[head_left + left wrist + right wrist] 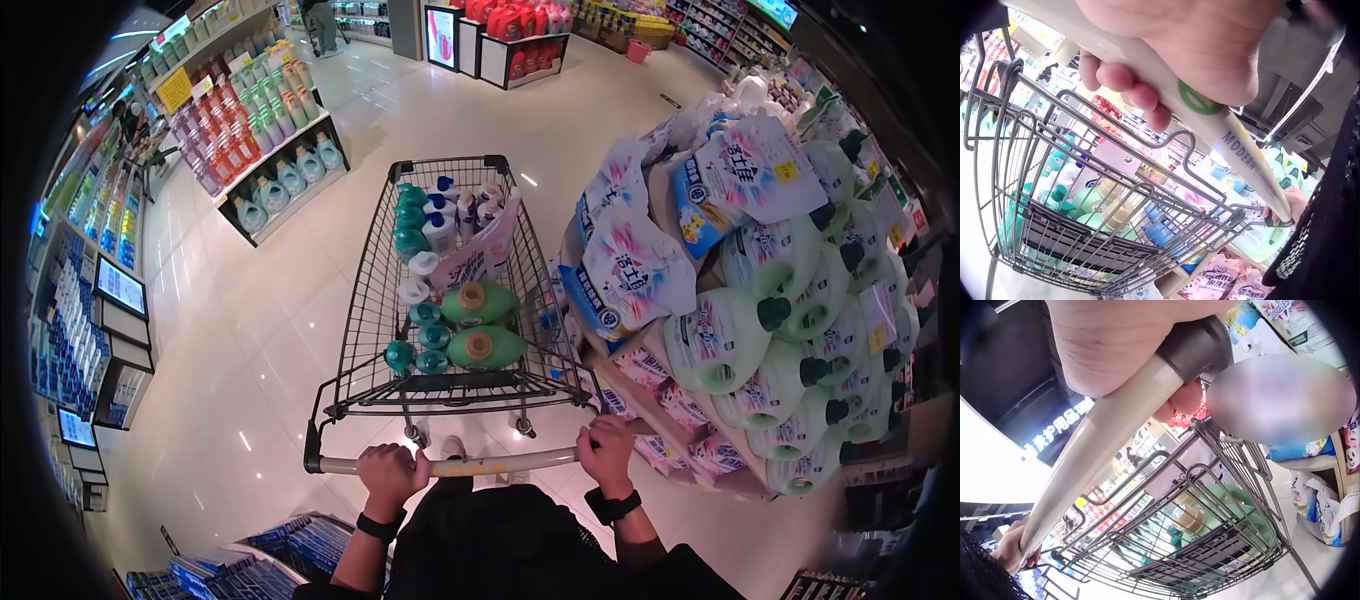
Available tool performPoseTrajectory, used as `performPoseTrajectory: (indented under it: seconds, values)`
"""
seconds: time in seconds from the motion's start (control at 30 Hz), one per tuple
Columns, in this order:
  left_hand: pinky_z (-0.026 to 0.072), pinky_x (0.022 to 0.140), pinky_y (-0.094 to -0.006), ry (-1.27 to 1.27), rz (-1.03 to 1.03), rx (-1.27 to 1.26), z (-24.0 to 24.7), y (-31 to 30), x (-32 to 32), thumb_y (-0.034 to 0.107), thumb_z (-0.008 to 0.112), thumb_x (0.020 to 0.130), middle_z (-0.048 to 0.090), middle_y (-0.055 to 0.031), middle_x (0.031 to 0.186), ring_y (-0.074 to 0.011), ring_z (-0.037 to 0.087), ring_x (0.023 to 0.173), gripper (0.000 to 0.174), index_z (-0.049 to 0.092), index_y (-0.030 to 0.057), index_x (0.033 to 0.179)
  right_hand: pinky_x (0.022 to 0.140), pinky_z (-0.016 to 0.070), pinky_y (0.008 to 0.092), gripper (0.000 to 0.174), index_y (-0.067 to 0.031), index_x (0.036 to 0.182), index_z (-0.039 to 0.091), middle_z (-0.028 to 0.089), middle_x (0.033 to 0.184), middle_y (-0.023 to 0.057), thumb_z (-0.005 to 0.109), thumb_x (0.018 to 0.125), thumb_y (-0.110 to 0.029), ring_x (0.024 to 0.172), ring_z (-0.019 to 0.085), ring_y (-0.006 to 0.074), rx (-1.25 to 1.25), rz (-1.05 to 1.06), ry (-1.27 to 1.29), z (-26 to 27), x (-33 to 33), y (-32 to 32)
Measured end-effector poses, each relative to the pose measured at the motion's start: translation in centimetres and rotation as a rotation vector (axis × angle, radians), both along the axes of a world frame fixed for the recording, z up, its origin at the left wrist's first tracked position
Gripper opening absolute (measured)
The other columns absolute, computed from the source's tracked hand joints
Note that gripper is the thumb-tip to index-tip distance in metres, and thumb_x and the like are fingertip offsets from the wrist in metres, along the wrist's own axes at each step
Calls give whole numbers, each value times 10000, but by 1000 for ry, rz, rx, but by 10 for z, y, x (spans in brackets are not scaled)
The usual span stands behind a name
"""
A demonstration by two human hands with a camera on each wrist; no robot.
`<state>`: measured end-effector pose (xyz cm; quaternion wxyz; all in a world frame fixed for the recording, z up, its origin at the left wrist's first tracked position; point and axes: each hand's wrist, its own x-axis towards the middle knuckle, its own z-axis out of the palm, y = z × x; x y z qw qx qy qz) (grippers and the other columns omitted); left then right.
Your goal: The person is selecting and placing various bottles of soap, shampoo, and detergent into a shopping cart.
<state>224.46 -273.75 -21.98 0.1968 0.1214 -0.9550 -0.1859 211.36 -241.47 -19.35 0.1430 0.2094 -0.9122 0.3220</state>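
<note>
Both hands are on the pale handle bar (500,464) of a wire shopping cart (345,350). My left hand (390,474) grips the bar near its left end; in the left wrist view its fingers (1141,97) curl round beneath. At the right end, by the dark end cap (1200,344), my right hand (606,450) holds the bar, fingers (1185,400) wrapped under it. Inside the cart are two large green bottles (490,348) with tan caps, several teal bottles (410,218), white bottles with dark blue caps (440,232) and a pinkish-white bag (480,255).
Close on the right, a display of white bags (640,265) and pale green jugs (715,340) crowds the cart's side. A bottle shelf (290,185) stands front left, and red bottles (515,20) fill a far stand. Tiled floor (450,110) stretches ahead. Blue boxes (300,540) lie behind left.
</note>
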Motion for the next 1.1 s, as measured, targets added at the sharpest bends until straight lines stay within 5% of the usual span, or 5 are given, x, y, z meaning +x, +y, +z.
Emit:
performPoseTrajectory:
  seconds: [0.87, 1.1]
  values:
    - [426, 462, -378, -111, -197, -19, 0, -144, -174, 235, 611, 689, 551, -84, 463, -288, 532, 410, 284, 573, 91, 447, 625, 477, 415, 226, -34, 566, 554, 588, 641, 102, 715, 720, -75, 689, 591, 292, -54, -147, 62, -13, -101, -118]
    - [402, 446, -373, -131, -255, -32, -5, -176, -221, 226, 605, 669, 524, -79, 456, -288, 511, 400, 265, 556, 86, 449, 713, 487, 412, 210, -42, 576, 567, 583, 630, 86, 713, 718, -92, 700, 591, 275, -22, -180, 20, -3, -127, -145]
